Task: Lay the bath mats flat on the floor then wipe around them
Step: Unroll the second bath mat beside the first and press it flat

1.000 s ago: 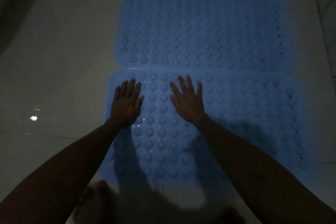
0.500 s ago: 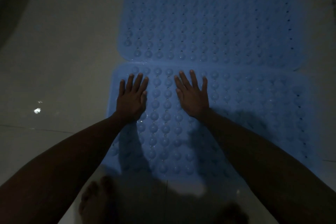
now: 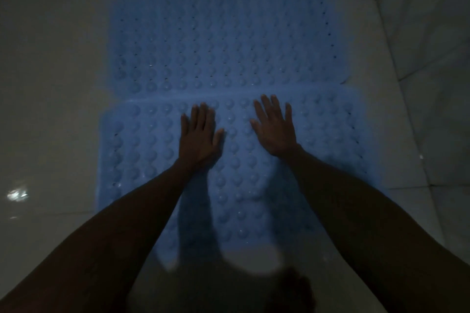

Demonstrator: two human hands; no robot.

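Note:
Two blue bath mats covered in round suction cups lie flat on the pale tiled floor, long edges touching. The far mat (image 3: pixel 221 33) fills the upper middle of the view. The near mat (image 3: pixel 142 155) lies below it. My left hand (image 3: pixel 199 136) rests palm down on the near mat's middle, fingers together and pointing away. My right hand (image 3: pixel 276 127) presses flat a little to the right, fingers spread. Neither hand holds anything. My forearms hide part of the near mat's front edge.
The room is dim. Glossy pale floor tiles (image 3: pixel 56 99) surround the mats, with a bright reflection (image 3: pixel 16 195) at the left. A tile joint or raised edge (image 3: pixel 396 63) runs diagonally at the right. My bare foot (image 3: pixel 296 292) stands just below the near mat.
Both hands have slid to the right along the near mat, from its left part to its middle. The view has shifted with them; both mats still lie flat.

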